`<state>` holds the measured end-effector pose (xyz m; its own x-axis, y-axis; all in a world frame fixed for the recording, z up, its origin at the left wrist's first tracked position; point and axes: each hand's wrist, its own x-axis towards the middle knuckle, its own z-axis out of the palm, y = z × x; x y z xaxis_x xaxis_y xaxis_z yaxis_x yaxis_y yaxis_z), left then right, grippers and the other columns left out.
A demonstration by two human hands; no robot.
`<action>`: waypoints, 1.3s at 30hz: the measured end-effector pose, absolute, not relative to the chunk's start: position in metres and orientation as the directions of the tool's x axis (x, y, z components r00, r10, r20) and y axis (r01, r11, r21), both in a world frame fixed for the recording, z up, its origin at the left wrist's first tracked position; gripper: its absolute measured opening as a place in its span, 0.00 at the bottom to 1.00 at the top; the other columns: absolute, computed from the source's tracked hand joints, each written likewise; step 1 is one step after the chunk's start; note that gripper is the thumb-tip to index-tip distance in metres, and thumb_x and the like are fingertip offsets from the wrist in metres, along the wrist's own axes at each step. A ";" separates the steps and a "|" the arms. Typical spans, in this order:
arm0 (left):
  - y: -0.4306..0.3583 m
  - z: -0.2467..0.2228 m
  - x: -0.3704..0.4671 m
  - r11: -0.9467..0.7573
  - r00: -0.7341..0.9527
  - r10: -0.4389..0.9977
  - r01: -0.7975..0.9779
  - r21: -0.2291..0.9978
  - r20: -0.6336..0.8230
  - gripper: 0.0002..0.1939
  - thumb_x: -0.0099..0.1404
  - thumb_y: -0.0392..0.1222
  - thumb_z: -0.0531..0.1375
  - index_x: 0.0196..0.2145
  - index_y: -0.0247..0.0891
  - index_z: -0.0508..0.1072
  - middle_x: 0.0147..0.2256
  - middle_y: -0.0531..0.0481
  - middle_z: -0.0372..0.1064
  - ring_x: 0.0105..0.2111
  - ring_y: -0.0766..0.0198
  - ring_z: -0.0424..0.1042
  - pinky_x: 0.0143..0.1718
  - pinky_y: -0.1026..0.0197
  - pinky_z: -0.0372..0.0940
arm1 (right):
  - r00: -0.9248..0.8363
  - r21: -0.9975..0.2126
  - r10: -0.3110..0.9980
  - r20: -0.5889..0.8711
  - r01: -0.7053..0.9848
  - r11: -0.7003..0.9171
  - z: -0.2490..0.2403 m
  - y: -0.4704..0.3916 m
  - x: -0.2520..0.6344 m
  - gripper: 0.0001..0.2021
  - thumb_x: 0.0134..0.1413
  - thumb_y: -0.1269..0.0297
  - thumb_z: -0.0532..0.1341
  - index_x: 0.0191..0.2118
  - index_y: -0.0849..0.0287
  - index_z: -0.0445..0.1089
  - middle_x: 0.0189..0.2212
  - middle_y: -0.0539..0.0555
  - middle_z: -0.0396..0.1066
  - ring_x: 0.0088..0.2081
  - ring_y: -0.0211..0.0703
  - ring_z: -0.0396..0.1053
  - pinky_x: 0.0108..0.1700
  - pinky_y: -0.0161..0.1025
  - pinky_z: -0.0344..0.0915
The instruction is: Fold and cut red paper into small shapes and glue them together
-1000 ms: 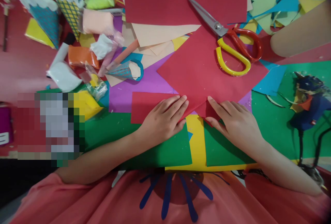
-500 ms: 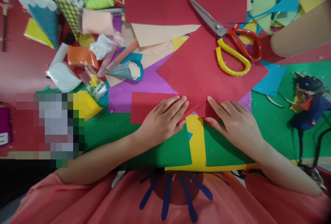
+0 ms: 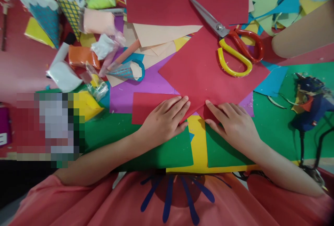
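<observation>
Seen from my distant post, my right hand (image 3: 233, 123), just slid slightly toward my left (image 3: 167, 116), rests unclenched like it on the red sheet (image 3: 193, 69) beneath the scissors (image 3: 219, 27), apparently flattening its near edge.

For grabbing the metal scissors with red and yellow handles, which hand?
Likely the right hand: it's nearer the scissors, whose handles angle its way. The left hand rests farther off on a flat red sheet.
</observation>
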<state>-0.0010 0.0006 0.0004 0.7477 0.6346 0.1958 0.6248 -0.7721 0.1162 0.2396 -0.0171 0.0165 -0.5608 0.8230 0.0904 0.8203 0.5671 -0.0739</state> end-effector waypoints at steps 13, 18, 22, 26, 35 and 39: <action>0.007 0.004 -0.003 -0.769 0.760 0.631 0.589 0.248 0.155 0.22 0.68 0.37 0.50 0.55 0.24 0.68 0.55 0.37 0.69 0.54 0.53 0.67 0.55 0.51 0.68 | -0.596 -0.064 0.795 0.112 0.794 0.605 0.015 -0.018 0.231 0.19 0.65 0.57 0.51 0.50 0.63 0.73 0.28 0.55 0.69 0.30 0.42 0.63 0.34 0.39 0.57; 0.009 0.005 -0.004 -0.754 0.747 0.647 0.596 0.274 0.156 0.21 0.68 0.37 0.50 0.55 0.28 0.68 0.55 0.40 0.70 0.53 0.53 0.68 0.53 0.50 0.69 | -0.645 -0.079 0.754 0.121 0.751 0.655 0.015 -0.020 0.227 0.18 0.65 0.58 0.52 0.50 0.64 0.72 0.28 0.54 0.69 0.30 0.42 0.63 0.34 0.39 0.54; 0.011 0.006 -0.006 -0.753 0.748 0.646 0.592 0.287 0.153 0.21 0.69 0.38 0.48 0.55 0.30 0.69 0.54 0.41 0.70 0.53 0.54 0.69 0.52 0.51 0.69 | -0.669 -0.082 0.732 0.129 0.728 0.680 0.015 -0.022 0.223 0.19 0.66 0.58 0.51 0.50 0.64 0.72 0.28 0.54 0.69 0.30 0.42 0.62 0.34 0.40 0.53; 0.012 0.005 -0.008 -0.749 0.751 0.646 0.590 0.302 0.137 0.21 0.69 0.36 0.48 0.56 0.31 0.68 0.55 0.42 0.69 0.54 0.55 0.68 0.53 0.51 0.67 | -0.687 -0.092 0.710 0.156 0.705 0.703 0.013 -0.024 0.220 0.19 0.66 0.56 0.50 0.48 0.64 0.72 0.27 0.53 0.69 0.29 0.41 0.61 0.34 0.39 0.53; 0.012 0.006 -0.010 -0.752 0.757 0.640 0.582 0.311 0.132 0.22 0.69 0.35 0.47 0.56 0.30 0.68 0.56 0.41 0.69 0.54 0.55 0.68 0.53 0.50 0.67 | -0.750 -0.169 0.644 0.148 0.623 0.764 0.009 -0.032 0.210 0.26 0.63 0.46 0.50 0.49 0.63 0.72 0.30 0.54 0.71 0.32 0.41 0.61 0.35 0.39 0.53; 0.012 0.002 -0.008 -0.737 0.736 0.662 0.604 0.302 0.143 0.20 0.71 0.38 0.48 0.56 0.32 0.69 0.55 0.43 0.70 0.53 0.56 0.68 0.53 0.52 0.67 | -0.763 -0.168 0.632 0.137 0.611 0.774 0.009 -0.034 0.208 0.26 0.64 0.46 0.49 0.50 0.62 0.72 0.29 0.54 0.69 0.32 0.41 0.60 0.35 0.39 0.51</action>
